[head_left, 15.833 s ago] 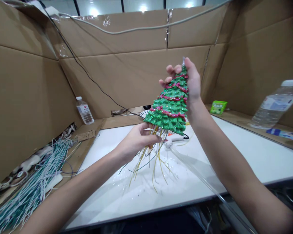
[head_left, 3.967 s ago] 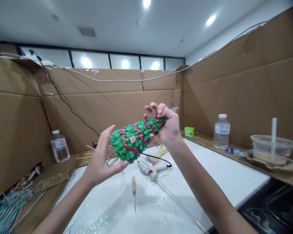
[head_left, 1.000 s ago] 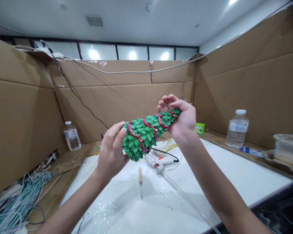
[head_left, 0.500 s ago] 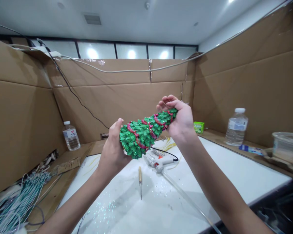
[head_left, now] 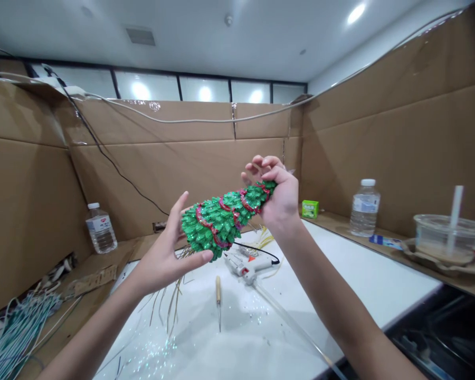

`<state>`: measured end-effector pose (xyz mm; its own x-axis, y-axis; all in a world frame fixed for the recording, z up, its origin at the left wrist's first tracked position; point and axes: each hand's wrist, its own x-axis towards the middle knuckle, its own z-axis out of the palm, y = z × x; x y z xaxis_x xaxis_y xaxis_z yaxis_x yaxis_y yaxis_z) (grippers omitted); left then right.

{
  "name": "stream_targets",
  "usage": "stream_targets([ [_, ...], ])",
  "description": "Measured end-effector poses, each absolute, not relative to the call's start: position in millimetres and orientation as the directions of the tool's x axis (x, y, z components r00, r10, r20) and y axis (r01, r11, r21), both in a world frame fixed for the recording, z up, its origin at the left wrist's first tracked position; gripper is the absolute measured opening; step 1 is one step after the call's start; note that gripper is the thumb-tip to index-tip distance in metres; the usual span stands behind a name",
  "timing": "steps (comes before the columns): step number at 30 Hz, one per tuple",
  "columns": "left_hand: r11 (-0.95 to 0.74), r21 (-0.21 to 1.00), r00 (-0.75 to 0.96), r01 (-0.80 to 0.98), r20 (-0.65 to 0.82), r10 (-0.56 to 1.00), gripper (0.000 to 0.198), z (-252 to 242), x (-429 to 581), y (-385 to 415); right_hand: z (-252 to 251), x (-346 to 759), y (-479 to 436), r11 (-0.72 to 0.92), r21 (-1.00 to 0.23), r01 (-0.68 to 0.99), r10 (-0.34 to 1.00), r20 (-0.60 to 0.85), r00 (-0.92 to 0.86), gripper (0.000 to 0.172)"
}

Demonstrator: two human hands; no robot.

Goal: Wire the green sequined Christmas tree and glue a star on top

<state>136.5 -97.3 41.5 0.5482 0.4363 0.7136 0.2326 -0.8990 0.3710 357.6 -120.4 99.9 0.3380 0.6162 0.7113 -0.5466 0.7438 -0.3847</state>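
Observation:
A green, glittery, cone-shaped Christmas tree ornament (head_left: 214,224), wound with a red-pink sparkling garland, is tilted above the white table with its narrow tip up to the right. My right hand (head_left: 279,198) is closed around the tip, its fingers curled partly behind it. At the wide base, my left hand (head_left: 164,253) has its thumb and fingers spread apart, the thumb close to the lower edge. Some of its fingers are hidden behind the base. Thin brownish strands (head_left: 177,301) show below the left hand; whether they hang or lie there I cannot tell.
On the table (head_left: 206,359) are a wooden-handled awl (head_left: 218,295), a white glue gun (head_left: 251,266) with a long glue stick, and scattered glitter. Water bottles (head_left: 364,208) (head_left: 102,229), a green box (head_left: 310,209), a plastic cup (head_left: 439,240) and a wire bundle (head_left: 27,327) stand around it.
My left hand has loosened at the base, its thumb and fingers now spread. Brownish strands have come into sight beneath it. The view has swung slightly right.

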Motion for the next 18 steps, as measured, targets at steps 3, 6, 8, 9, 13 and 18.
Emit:
stream_targets([
  [3, -0.880, 0.446, 0.587, 0.165, 0.672, 0.451, 0.097, 41.0, 135.1, -95.7, 99.7, 355.8, -122.3, 0.751, -0.386, -0.536, 0.603, 0.732, 0.317, 0.021],
  [6, -0.840, 0.537, 0.624, 0.082, 0.629, 0.463, 0.096, 39.8, 133.2, -92.4, 99.2, 354.5, -124.7, 0.756, -0.379, -0.533, 0.587, 0.753, 0.298, 0.021],
  [8, -0.803, 0.595, 0.643, 0.034, 0.602, 0.473, 0.094, 38.7, 131.5, -88.9, 98.9, 354.1, -126.3, 0.753, -0.367, -0.546, 0.578, 0.766, 0.282, 0.021],
  [9, -0.791, 0.612, 0.648, 0.019, 0.595, 0.476, 0.093, 38.1, 130.7, -87.1, 98.9, 354.0, -127.0, 0.752, -0.363, -0.550, 0.575, 0.771, 0.276, 0.021],
  [13, -0.788, 0.615, 0.658, -0.017, 0.600, 0.455, 0.097, 36.3, 129.3, -83.5, 99.7, 353.8, -129.8, 0.764, -0.381, -0.520, 0.566, 0.783, 0.258, 0.019],
  [18, -0.813, 0.582, 0.642, 0.025, 0.614, 0.459, 0.110, 38.7, 131.2, -89.7, 100.7, 354.0, -134.0, 0.787, -0.379, -0.487, 0.527, 0.823, 0.212, 0.021],
])
